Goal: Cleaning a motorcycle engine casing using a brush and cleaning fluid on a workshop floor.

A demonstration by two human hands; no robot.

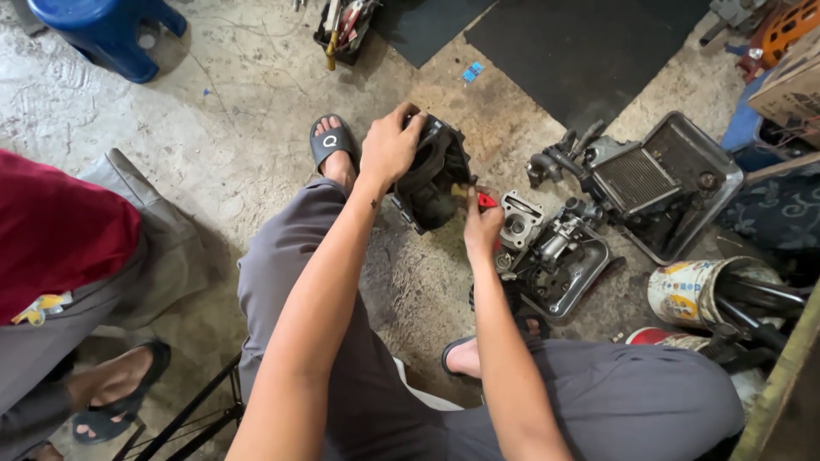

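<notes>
the left hand clamped the black engine housing; just beside that grip, the right hand pinched a red-handled tool, mid-working; steady bracing seemed needed next.

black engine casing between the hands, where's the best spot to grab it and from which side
Probably the upper left rim of the casing, taken from above, where the left hand already wraps it. The part stands tilted on the floor, that edge is raised and bare, and the lower right side is taken up by the right hand with a red-handled tool.
</notes>
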